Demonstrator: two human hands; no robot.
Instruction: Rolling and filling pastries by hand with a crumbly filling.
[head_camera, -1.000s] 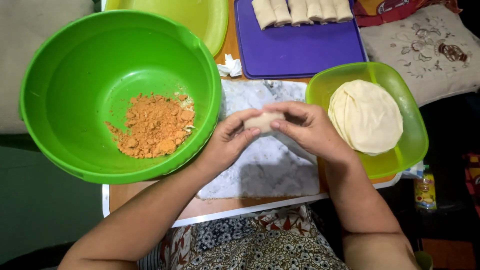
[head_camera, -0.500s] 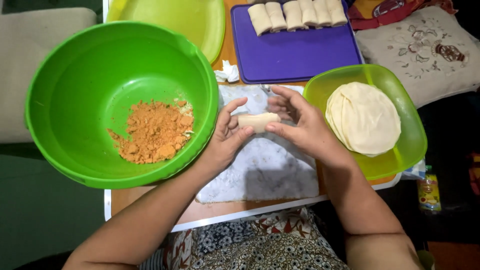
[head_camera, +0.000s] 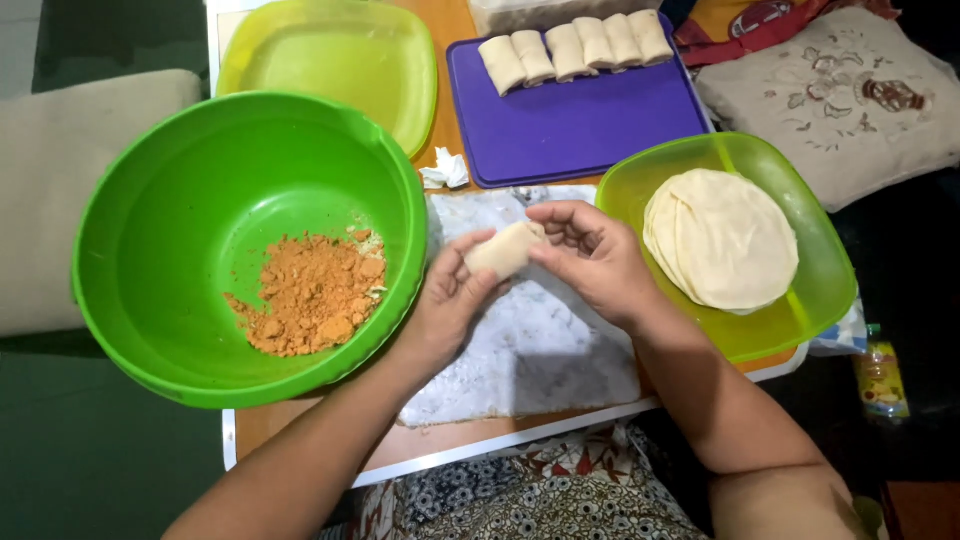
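Head view: both hands are holding a pale rolled wrapper (head_camera: 505, 250) between them, above a white mat (head_camera: 530, 350) lying on the worktop (head_camera: 300, 425). The left hand (head_camera: 450, 300) is cupping the roll's lower end with thumb and fingers closed on it; the right hand (head_camera: 590, 255) is pinching its upper end with curled fingers. A large green bowl (head_camera: 180, 200) holding orange crumbly filling (head_camera: 310, 290) is sitting just left; a green tray (head_camera: 800, 320) bearing round wrappers (head_camera: 720, 240) is sitting right. Finished rolls (head_camera: 570, 45) are lying on a purple board (head_camera: 590, 120).
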